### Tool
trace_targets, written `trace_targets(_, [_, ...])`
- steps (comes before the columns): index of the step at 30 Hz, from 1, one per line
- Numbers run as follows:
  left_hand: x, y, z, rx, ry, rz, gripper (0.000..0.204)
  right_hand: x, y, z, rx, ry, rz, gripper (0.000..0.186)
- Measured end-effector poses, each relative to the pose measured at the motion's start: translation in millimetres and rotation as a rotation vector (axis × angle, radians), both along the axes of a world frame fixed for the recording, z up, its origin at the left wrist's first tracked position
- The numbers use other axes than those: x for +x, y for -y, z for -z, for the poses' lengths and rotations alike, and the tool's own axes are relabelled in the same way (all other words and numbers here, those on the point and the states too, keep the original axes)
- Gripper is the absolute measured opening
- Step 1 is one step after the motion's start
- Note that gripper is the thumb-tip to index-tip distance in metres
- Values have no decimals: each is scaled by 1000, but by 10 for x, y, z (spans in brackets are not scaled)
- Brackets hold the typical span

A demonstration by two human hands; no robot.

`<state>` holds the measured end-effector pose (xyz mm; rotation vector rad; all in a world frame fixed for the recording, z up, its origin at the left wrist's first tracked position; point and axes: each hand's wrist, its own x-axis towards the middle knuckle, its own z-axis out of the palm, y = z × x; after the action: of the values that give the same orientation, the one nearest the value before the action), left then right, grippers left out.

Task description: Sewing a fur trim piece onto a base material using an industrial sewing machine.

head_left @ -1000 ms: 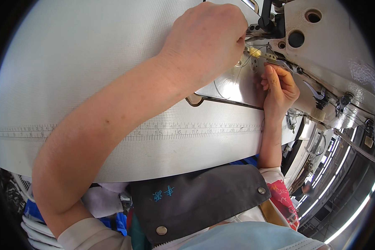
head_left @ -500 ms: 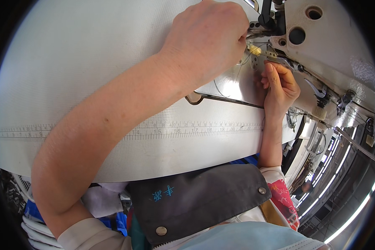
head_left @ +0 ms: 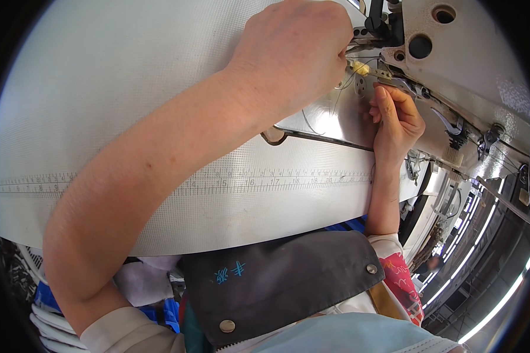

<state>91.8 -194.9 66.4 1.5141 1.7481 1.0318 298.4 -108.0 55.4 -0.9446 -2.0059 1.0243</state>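
A sewing machine (head_left: 477, 65) stands at the upper right, its presser and needle parts beside my hands. My left hand (head_left: 294, 53) is curled closed at the left of the needle area, back of the hand upward; its fingertips are hidden, and so is whatever they hold. Just below the machine's head, my right hand (head_left: 399, 123) is closed in a pinch, thumb against fingers, and I cannot make out what is in it. Between the two hands sit a small yellow piece (head_left: 360, 68) on a metal bar and loose dark thread (head_left: 337, 97) trailing over the shiny metal plate (head_left: 350, 126).
A pale table (head_left: 123, 76) with a printed ruler strip (head_left: 265, 182) spreads under my left arm. A cut-out (head_left: 274, 136) lies by the plate's edge. Thread tension parts (head_left: 456, 138) jut from the machine at right. A dark cloth flap (head_left: 282, 282) is at the table's front edge.
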Motion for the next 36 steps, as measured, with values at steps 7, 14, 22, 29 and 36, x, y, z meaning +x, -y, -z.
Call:
trace_targets(7, [14, 34, -25, -6, 16, -25, 15, 7, 3, 16, -9, 3, 15, 7])
trace_targets(14, [40, 32, -4, 55, -12, -51, 15, 5, 11, 10, -23, 1, 28, 7])
trace_targets(22, [26, 21, -28, 33, 54, -68, 16, 5, 25, -5, -51, -41, 16, 6])
trace_targets(29, [53, 43, 9, 172, 4, -91, 16, 1, 44, -15, -9, 1, -35, 6])
trace_targets(36, [47, 37, -18, 73, 50, -81, 16, -11, 48, -8, 29, 4, -30, 5])
